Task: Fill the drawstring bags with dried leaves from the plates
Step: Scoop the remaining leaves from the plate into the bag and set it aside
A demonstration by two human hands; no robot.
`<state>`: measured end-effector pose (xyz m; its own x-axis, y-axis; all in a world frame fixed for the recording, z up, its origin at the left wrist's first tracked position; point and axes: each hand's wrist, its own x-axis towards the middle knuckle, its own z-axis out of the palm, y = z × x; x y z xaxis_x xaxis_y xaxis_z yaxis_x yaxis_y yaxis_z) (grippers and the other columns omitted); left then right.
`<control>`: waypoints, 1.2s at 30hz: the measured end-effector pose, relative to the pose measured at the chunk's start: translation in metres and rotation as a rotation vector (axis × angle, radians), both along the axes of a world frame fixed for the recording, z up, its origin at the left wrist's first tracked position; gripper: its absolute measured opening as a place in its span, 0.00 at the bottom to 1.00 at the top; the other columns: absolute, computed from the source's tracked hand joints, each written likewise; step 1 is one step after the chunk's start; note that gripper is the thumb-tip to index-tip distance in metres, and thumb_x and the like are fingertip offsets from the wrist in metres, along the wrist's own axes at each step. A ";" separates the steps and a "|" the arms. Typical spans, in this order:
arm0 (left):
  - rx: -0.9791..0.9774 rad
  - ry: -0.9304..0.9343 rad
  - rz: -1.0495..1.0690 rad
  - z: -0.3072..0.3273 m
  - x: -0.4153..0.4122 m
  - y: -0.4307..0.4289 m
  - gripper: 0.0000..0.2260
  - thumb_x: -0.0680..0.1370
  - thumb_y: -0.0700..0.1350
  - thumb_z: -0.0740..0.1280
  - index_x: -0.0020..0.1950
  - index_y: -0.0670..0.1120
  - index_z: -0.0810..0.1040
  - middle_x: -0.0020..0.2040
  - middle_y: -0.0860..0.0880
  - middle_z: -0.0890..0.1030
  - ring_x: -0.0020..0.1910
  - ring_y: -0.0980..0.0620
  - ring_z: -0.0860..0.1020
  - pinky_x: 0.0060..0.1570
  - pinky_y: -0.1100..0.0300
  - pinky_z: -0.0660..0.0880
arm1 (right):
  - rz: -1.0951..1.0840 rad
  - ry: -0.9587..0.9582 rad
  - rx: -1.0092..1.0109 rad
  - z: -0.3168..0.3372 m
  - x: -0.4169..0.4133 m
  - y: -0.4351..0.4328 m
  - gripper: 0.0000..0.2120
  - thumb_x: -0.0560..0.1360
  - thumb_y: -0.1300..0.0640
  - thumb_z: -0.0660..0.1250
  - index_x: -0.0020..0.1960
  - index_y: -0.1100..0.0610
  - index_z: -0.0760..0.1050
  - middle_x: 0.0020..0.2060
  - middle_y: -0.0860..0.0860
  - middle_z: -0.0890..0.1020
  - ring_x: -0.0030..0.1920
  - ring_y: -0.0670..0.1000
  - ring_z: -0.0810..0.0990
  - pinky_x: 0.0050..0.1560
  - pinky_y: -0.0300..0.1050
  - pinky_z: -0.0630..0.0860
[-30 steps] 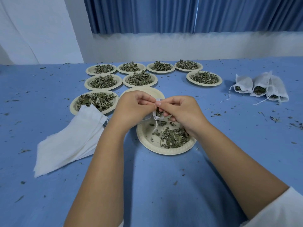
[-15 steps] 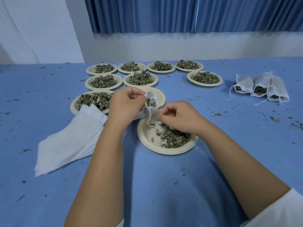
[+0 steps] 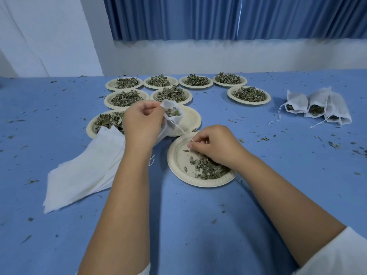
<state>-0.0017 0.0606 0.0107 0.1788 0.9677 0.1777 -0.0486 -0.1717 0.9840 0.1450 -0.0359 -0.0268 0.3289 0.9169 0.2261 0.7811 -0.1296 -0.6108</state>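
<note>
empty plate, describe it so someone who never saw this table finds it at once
On the blue table, find the cluster of paper plates. The empty plate sits just beyond the nearest plate, behind the held bag. Unlike its neighbours, it shows no leaf pile.

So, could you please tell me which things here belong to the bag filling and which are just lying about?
In use: left hand holding the open bag; right hand at the near plate of dried leaves; full plates; stack of empty bags.
Lying about: filled bags, already done; empty plate; leaf crumbs on the table; curtain.
</note>
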 end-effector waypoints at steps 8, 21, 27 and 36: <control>-0.052 -0.054 -0.006 0.003 -0.008 0.002 0.06 0.75 0.36 0.66 0.43 0.45 0.81 0.28 0.53 0.79 0.25 0.58 0.74 0.31 0.65 0.74 | -0.012 -0.049 -0.118 0.004 0.011 -0.005 0.03 0.74 0.50 0.72 0.45 0.47 0.84 0.35 0.42 0.80 0.36 0.40 0.76 0.37 0.34 0.70; 0.001 0.043 -0.069 -0.002 0.000 0.002 0.04 0.74 0.39 0.69 0.42 0.46 0.82 0.28 0.54 0.79 0.24 0.57 0.72 0.34 0.60 0.73 | 0.201 -0.072 -0.222 0.012 0.009 -0.012 0.07 0.71 0.43 0.74 0.43 0.46 0.83 0.44 0.40 0.80 0.47 0.39 0.77 0.49 0.37 0.74; 0.010 0.063 -0.058 -0.003 0.000 0.002 0.03 0.75 0.39 0.69 0.43 0.46 0.82 0.27 0.55 0.80 0.24 0.58 0.74 0.32 0.63 0.74 | 0.229 -0.144 -0.497 0.029 0.021 -0.028 0.31 0.59 0.32 0.76 0.61 0.32 0.73 0.61 0.37 0.70 0.64 0.42 0.63 0.65 0.45 0.65; 0.029 0.104 -0.044 -0.003 0.002 0.000 0.05 0.75 0.39 0.68 0.43 0.47 0.82 0.28 0.55 0.80 0.26 0.58 0.75 0.36 0.62 0.77 | 0.187 -0.171 -0.340 0.017 0.013 -0.017 0.15 0.71 0.45 0.75 0.57 0.40 0.80 0.52 0.40 0.74 0.56 0.44 0.73 0.57 0.42 0.72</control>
